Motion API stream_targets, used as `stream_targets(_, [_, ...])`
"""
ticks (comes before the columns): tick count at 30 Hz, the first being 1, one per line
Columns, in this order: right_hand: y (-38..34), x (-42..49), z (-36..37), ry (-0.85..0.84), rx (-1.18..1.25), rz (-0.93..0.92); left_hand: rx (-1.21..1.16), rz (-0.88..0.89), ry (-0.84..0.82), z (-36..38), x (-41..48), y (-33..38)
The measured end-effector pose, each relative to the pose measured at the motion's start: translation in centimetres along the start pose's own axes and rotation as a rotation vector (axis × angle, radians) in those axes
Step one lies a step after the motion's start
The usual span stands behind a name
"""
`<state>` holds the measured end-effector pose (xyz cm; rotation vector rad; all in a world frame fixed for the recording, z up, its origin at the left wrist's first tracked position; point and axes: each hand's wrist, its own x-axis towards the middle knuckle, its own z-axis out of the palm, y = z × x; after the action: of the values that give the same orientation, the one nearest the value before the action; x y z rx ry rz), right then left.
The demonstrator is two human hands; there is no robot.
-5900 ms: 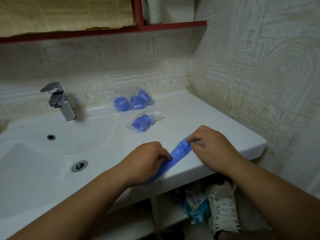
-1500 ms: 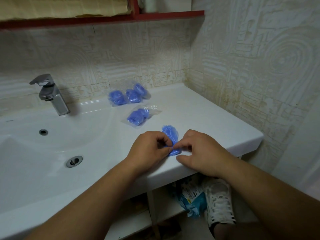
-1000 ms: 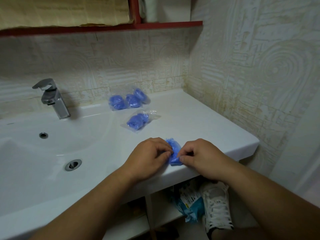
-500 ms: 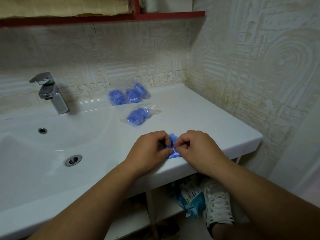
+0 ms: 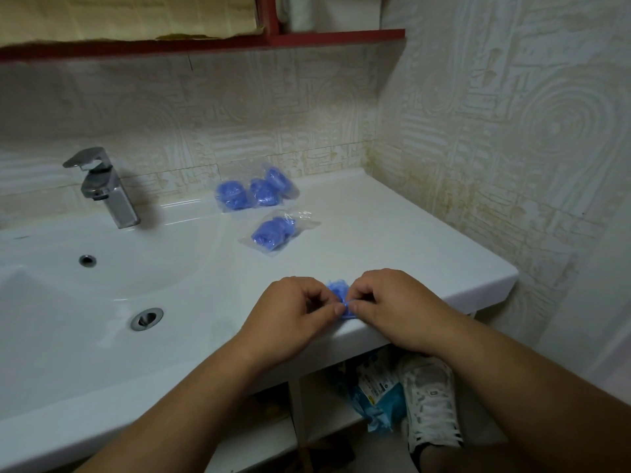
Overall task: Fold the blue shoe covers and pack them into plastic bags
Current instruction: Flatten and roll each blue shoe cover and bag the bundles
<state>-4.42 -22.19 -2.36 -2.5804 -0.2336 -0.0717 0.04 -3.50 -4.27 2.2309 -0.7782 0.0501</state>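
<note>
One metal tap (image 5: 102, 189) stands at the far left, behind the white basin (image 5: 51, 302), and I see the round drain (image 5: 146, 318) lower down in the bowl. Right of the tap, against the tiled wall, lie clear bags (image 5: 254, 194) with three blue bundles in them; I cannot tell how many bags that is. Just in front of them, on the table (image 5: 392, 233), lies one more bag (image 5: 273, 230) with a blue bundle inside. Nearer me, the left grip (image 5: 293, 315) has its fingers curled, thumb and forefinger pinching the blue shoe cover (image 5: 338, 290). The cover sits bunched small at the table's front edge. The right grip (image 5: 392, 308) pinches the same cover from the other side, so the two thumbs nearly meet. Below the table, a blue packet (image 5: 375, 401) lies beside a white shoe (image 5: 432, 404).
</note>
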Motion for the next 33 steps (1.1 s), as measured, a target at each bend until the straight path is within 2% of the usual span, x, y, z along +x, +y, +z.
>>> stream_targets(5, [-0.1, 0.8, 0.6, 0.131, 0.115, 0.082, -0.028, -0.119, 0.136, 0.6, 0.3, 0.6])
stream_targets(13, [-0.6, 1.2, 1.4, 0.22, 0.107, 0.138, 0.204, -0.158, 0.216, 1.2, 0.8, 1.2])
stream_targets(17, [-0.4, 0.9, 0.9, 0.182, 0.027, 0.074, 0.263, -0.102, 0.16, 0.9, 0.0, 1.2])
stream_targets(20, [-0.1, 0.4, 0.2, 0.071, -0.059, -0.009, 0.289, -0.072, 0.098, 0.4, -0.6, 1.1])
stream_targets(28, [-0.4, -0.3, -0.2, -0.003, -0.004, -0.042, 0.315, 0.021, -0.02, -0.8, -2.0, 0.9])
stream_targets(33, [-0.5, 0.2, 0.1, 0.02, 0.05, 0.022, 0.252, -0.079, 0.014, -0.9, -1.7, 1.0])
